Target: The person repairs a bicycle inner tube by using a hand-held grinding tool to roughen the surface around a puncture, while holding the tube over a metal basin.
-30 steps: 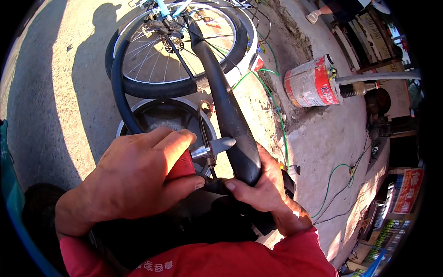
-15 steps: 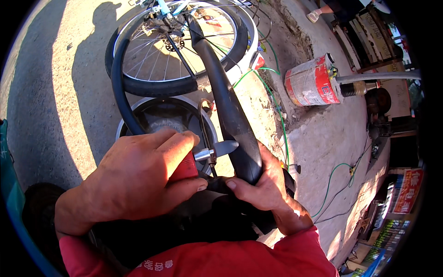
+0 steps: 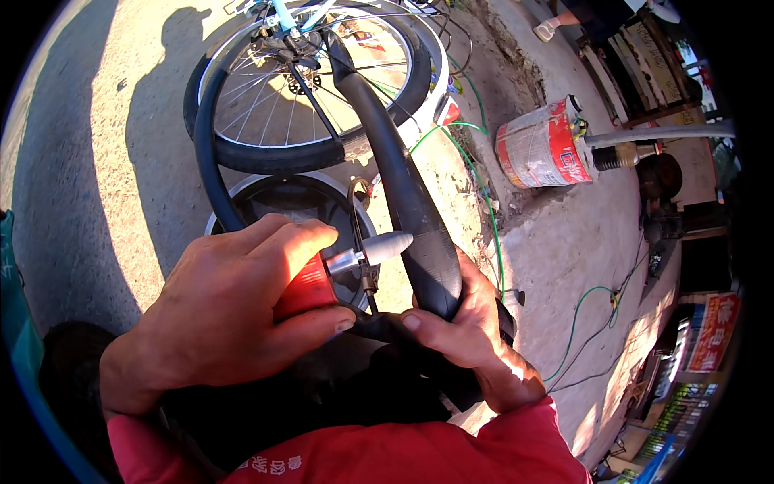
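Observation:
My left hand [image 3: 214,315] is wrapped around a red handheld rotary grinder [image 3: 305,292]. A metal shaft joins it to a grey, rounded grinding bit [image 3: 387,248]. The bit's tip overlaps the left edge of a black inner tube [image 3: 403,194]; whether they touch I cannot tell. My right hand [image 3: 472,323] grips the swollen near part of this tube from the right side, thumb on top. Its fingers are mostly hidden beneath. The tube runs up toward the bicycle wheel [image 3: 278,157], and another stretch loops down on the left behind my left hand.
Beyond my hands lies the bicycle wheel with its black tyre and spokes. Below it is a round dark basin [image 3: 294,189]. A red-and-white bucket [image 3: 544,145] stands to the right, and a green hose [image 3: 489,210] trails over the ground. Someone's foot [image 3: 547,30] shows at the top right.
My left hand and the grinder have shifted slightly left, so less of the bit overlaps the tube. The bit looks lighter. My right hand keeps its hold with little movement.

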The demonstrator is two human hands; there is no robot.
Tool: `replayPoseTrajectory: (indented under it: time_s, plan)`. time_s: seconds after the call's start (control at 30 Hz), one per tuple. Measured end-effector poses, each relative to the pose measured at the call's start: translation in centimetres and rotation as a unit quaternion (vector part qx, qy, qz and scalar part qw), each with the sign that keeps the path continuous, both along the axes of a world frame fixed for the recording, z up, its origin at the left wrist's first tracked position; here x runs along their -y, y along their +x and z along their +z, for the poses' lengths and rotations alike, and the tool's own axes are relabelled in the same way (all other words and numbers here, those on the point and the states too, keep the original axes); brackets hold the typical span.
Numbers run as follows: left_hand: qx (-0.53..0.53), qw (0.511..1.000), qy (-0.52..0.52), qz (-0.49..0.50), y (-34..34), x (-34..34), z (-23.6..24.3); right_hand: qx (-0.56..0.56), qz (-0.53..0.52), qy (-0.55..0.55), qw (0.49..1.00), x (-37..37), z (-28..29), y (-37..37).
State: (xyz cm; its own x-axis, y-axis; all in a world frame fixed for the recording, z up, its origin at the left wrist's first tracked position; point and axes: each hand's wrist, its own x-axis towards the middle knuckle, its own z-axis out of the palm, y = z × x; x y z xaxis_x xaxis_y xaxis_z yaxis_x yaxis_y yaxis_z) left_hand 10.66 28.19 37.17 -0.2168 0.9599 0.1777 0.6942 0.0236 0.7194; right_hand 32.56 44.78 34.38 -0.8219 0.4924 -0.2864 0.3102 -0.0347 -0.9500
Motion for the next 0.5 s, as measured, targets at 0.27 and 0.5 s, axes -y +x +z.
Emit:
replayPoseTrajectory:
  time_s: [0.27, 0.5]
  plan:
    - [-0.015, 0.997, -0.075, -0.027, 0.13, -0.42, 0.68, 0.032, 0.021, 0.067, 0.997, 0.37, -0.09, -0.14]
    - [-0.017, 0.997, -0.074, -0.032, 0.18, -0.41, 0.3, 0.032, 0.048, 0.117, 0.991, 0.52, -0.02, -0.26]
